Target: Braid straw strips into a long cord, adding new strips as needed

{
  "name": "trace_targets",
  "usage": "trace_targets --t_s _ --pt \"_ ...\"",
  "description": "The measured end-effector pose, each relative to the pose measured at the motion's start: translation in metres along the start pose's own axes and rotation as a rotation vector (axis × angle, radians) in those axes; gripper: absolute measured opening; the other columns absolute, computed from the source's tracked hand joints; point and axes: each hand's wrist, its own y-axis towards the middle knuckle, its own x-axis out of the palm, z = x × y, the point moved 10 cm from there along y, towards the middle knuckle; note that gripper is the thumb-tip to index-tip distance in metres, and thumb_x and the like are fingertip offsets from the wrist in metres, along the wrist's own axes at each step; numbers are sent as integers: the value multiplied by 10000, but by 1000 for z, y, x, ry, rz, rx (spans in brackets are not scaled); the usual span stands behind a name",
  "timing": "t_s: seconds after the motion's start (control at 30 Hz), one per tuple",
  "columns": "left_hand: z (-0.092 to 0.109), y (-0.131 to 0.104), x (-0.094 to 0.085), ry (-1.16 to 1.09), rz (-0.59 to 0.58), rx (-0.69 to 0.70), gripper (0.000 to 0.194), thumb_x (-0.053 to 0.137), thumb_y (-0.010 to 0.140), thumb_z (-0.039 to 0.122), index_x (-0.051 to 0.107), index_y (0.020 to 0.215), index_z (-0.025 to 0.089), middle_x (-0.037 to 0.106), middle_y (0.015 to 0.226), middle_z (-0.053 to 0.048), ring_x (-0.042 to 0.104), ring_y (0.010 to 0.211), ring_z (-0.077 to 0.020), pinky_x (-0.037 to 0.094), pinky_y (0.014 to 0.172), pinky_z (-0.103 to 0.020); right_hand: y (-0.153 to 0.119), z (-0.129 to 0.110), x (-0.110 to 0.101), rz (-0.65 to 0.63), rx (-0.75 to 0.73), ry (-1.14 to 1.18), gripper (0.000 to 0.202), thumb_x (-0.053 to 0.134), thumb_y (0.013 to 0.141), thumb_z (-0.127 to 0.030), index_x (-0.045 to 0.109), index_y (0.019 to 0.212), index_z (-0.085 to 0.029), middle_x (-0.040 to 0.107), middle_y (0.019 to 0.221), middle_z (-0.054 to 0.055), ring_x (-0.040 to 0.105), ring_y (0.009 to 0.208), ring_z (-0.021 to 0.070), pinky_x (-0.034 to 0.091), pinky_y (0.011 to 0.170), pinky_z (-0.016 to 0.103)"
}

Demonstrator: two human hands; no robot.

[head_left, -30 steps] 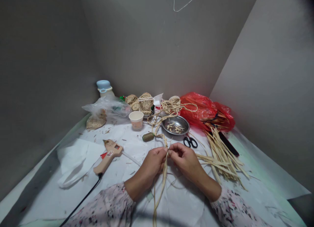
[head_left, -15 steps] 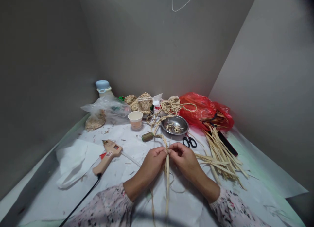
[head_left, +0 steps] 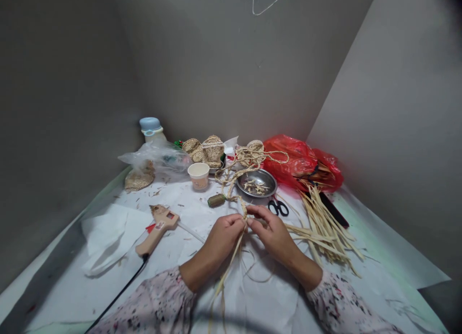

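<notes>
A straw braid (head_left: 244, 210) runs from the pile at the back down to my fingertips. My left hand (head_left: 227, 232) pinches it at its near end between thumb and fingers. On the other side, my right hand (head_left: 269, 228) holds the same spot, thumb tip close to the left one and index finger stretched along the braid. Loose straw strands (head_left: 228, 271) hang from the pinch down toward me, slanting left. The fingertips partly hide where the strands cross.
Nearby are a metal bowl (head_left: 269, 184) of scraps, scissors (head_left: 278, 208), a thread spool (head_left: 216, 200) and a paper cup (head_left: 198, 176). A glue gun (head_left: 157, 232) with its cord lies left. At right are loose straw (head_left: 328, 233) and a red plastic bag (head_left: 288, 156).
The hanging strands have swung from straight down to the left. My right hand's fingers have opened out a little, its index finger now reaching further up the braid.
</notes>
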Motion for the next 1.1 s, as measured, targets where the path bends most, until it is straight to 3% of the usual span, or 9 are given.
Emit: trace_targets --t_s 0.13,0.4,0.63,0.83,0.93,1.1 --pt "7 0 0 78 1 56 188 486 746 302 506 623 160 401 580 34 322 569 -114 257 533 -236 -1 4 9 -88 24 2 191 502 836 -206 674 914 -175 693 871 35 616 822 176 460 759 284" --pt "16 -6 -3 359 68 114 209 431 784 286 454 605 182 381 575 40 361 588 -129 241 540 -239 -2 0 6 -59 -20 -180 149 510 821 -179 658 830 -161 681 768 39 596 706 164 423 677 270" --pt "19 -11 2 508 62 155 239 405 848 300 499 657 191 480 607 24 425 604 -148 263 578 -251 -3 1 6 -43 -44 -252 113 503 818 -191 603 768 -180 638 707 23 552 645 153 393 623 260" --pt "26 -17 -9 515 182 151 169 440 861 324 546 796 211 562 689 12 482 651 -165 279 617 -253 -2 5 -1 9 7 -239 109 504 812 -219 566 727 -190 615 680 5 532 620 147 380 604 252" --pt "32 -21 -14 466 244 141 158 482 841 336 535 760 211 556 666 17 472 627 -162 278 604 -249 -2 7 -5 38 42 -223 104 502 806 -220 575 739 -188 614 684 4 536 629 150 379 607 256" --pt "41 -29 0 454 181 185 146 459 857 300 551 785 212 579 673 4 489 614 -164 292 606 -257 -2 18 -9 72 130 -110 121 499 809 -255 578 747 -187 608 699 1 538 652 158 396 625 262"
